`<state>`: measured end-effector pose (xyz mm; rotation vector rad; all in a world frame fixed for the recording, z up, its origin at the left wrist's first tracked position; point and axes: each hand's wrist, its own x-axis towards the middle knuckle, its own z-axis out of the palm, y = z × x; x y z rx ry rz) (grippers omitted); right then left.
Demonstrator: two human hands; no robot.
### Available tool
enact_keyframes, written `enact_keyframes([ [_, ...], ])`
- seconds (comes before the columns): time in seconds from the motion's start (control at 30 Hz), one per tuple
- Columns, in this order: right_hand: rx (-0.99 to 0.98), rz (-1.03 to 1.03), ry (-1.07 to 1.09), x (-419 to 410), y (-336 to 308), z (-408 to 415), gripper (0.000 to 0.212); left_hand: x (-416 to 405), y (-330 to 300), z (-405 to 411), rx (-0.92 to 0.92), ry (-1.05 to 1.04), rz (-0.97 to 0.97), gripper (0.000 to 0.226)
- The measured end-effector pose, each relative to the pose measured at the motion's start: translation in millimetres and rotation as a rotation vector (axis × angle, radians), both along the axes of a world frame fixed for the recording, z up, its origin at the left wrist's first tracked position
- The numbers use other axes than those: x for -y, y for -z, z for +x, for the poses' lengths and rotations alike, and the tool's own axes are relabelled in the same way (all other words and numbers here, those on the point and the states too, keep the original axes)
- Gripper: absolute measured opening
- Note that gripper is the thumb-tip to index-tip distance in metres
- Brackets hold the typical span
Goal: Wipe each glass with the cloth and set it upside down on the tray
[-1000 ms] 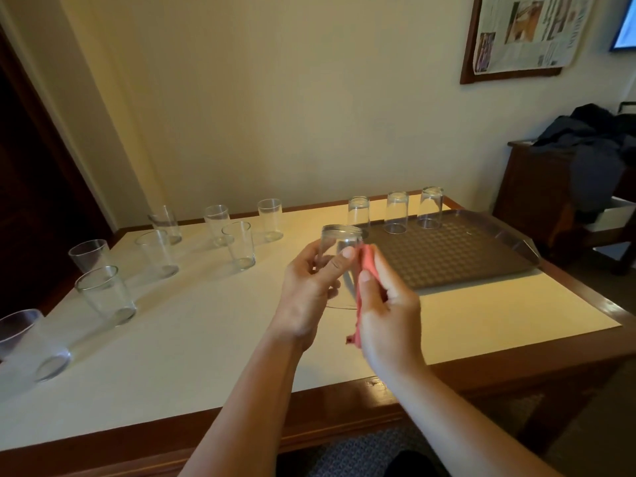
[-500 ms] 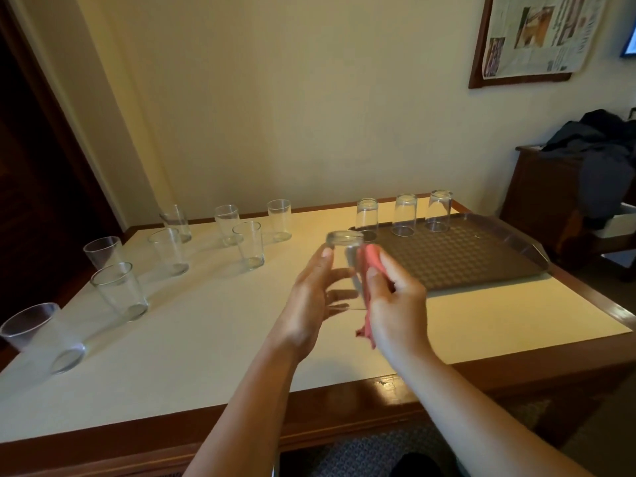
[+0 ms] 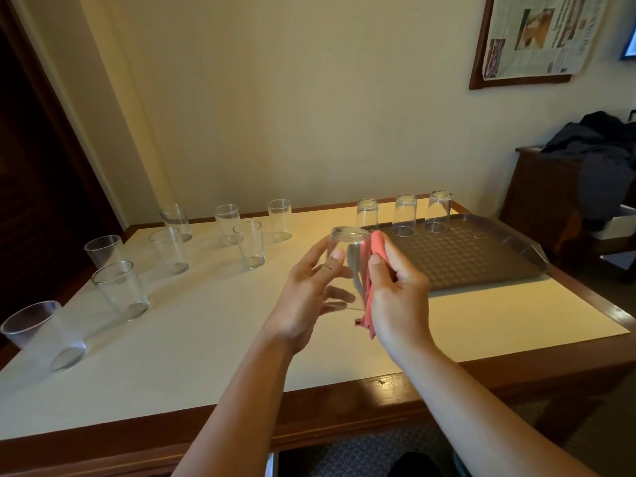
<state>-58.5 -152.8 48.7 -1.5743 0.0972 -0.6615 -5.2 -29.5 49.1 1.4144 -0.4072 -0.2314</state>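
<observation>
A person's left hand (image 3: pixel 309 297) holds a clear glass (image 3: pixel 347 259) above the table (image 3: pixel 206 339), thumb and fingers wrapped loosely around it, base uppermost. The right hand (image 3: pixel 395 290) is clamped on a pink cloth (image 3: pixel 373 270), pressing it against the glass's side. Three wiped glasses (image 3: pixel 403 215) stand upside down in a row along the far edge of a dark textured tray (image 3: pixel 481 259). Eight more glasses (image 3: pixel 248 244) stand upright across the left half of the table, well apart from the tray. The tabletop is cream with a brown wooden border. Behind it rises a plain cream wall; a framed newspaper (image 3: pixel 537 36) hangs upper right, above a dark cabinet (image 3: pixel 543 191) draped with clothing.
</observation>
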Motion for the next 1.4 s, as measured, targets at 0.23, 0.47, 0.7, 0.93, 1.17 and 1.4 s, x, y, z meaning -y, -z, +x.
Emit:
enact_keyframes([
  [0.23,0.014,-0.015,0.001,5,3,5,0.037,10,-6,-8,0.011,0.016,0.037,0.03],
  [0.47,0.033,-0.11,0.003,-14,20,-13,0.041,15,-4,1,0.141,-0.215,0.043,0.063],
  [0.7,0.034,-0.043,0.078,6,-3,1,0.04,11,-16,-6,0.054,0.009,0.034,0.027],
  [0.93,0.033,-0.069,0.059,9,-5,3,0.037,12,-13,-7,-0.006,0.065,0.1,0.038],
  [1.17,0.116,-0.103,0.073,-8,12,-19,0.04,15,-17,-3,0.153,-0.072,0.101,0.042],
  [1.4,0.042,0.023,0.092,14,-5,-3,0.04,14,-16,-4,0.021,0.125,0.033,0.024],
])
